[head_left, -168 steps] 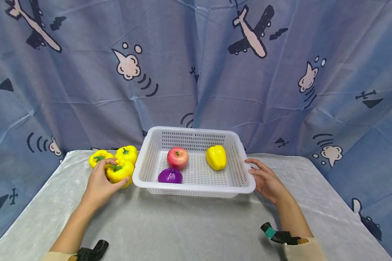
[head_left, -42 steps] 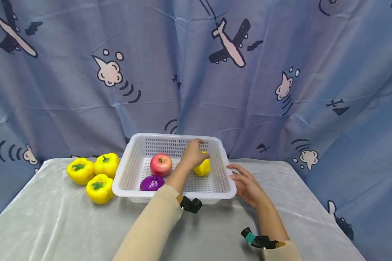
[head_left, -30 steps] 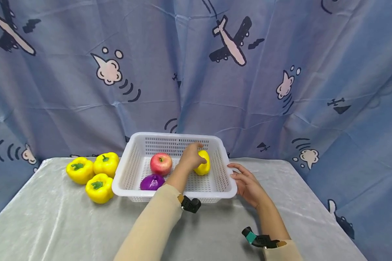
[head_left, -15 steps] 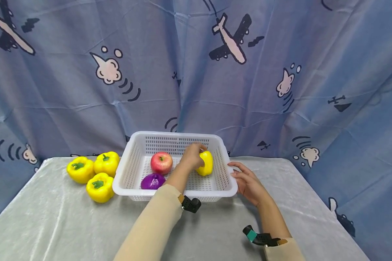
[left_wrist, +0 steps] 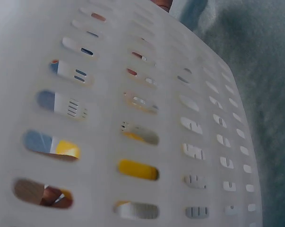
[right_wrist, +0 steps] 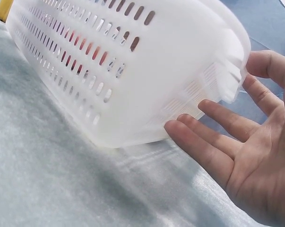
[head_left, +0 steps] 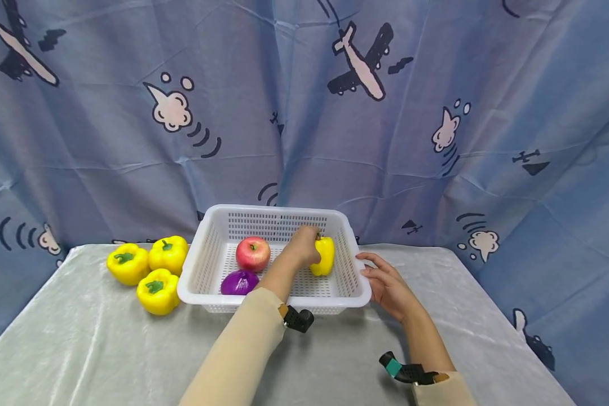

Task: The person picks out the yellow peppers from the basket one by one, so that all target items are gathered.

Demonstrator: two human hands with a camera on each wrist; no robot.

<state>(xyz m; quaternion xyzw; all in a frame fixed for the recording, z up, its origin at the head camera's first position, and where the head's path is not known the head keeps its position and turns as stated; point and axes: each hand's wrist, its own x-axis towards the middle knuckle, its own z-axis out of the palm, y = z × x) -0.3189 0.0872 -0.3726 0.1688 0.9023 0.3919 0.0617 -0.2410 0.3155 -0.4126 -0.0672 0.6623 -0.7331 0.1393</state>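
My left hand (head_left: 301,248) reaches over the front rim into a white perforated basket (head_left: 325,302). Its fingers hold a yellow bell pepper (head_left: 325,258) near the stem, by the basket's right end; the fingertips are mostly hidden behind it. A red apple (head_left: 252,254) and a shiny purple onion (head_left: 239,283) lie in the left half. At the right end wall my right hand (head_left: 393,287) touches the basket, and the right wrist view shows its fingers (right_wrist: 199,146) extended along the wall and at the rim. Slotted basket wall (left_wrist: 170,118) fills most of the left wrist view.
Several yellow bell peppers (head_left: 158,291) stand together on the table just left of the basket. A pale grey cloth (head_left: 132,355) covers the table. Behind it hangs a blue curtain (head_left: 243,113) printed with airplanes.
My left hand has gone from the peppers on the left into the basket. The pepper there has shifted slightly right with the hand. My right hand has stayed at the basket's right end.
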